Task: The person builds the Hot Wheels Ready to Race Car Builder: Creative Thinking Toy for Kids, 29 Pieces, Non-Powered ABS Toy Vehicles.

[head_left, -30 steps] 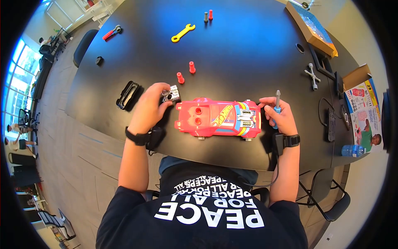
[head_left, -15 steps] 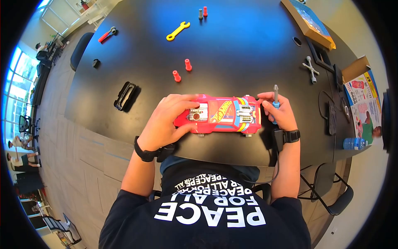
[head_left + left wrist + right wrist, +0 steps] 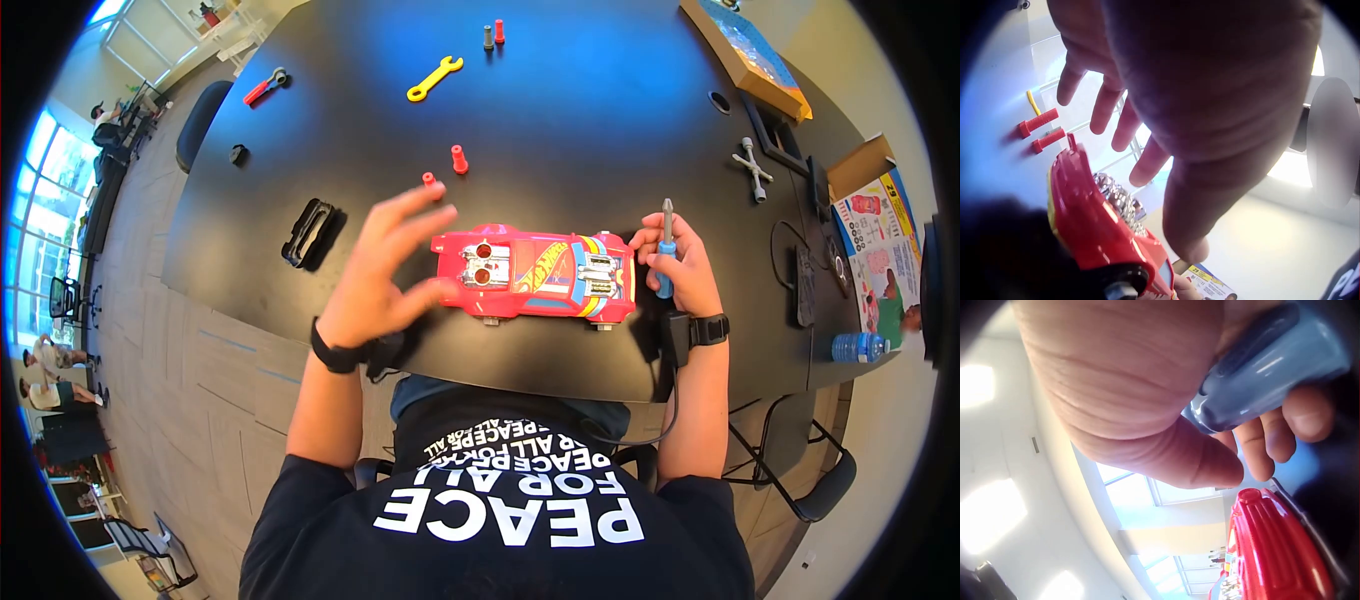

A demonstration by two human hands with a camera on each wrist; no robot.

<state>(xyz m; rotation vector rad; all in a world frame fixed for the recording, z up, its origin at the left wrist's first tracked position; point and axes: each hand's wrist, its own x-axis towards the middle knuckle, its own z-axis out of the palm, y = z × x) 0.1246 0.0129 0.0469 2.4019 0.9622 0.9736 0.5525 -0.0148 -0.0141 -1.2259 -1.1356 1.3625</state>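
A red toy car with Hot Wheels lettering sits on the black table, right side up. A chrome engine piece lies in its rear bay. My left hand, fingers spread and holding nothing, is beside the rear end; in the left wrist view the chrome engine shows past its fingers. My right hand is close to the car's front end. It holds a screwdriver by its blue handle, the tip directed away from me. In the right wrist view the thumb and fingers wrap the handle.
Beyond the car stand two red toy bolts. A black plastic part lies on the left. Farther back are a yellow wrench and a red-handled ratchet. On the right are a grey cross-shaped wrench and a water bottle.
My left hand brought the chrome engine piece from beside the car into its rear bay, let go, and drew back to the left. My right hand kept hold of the screwdriver.
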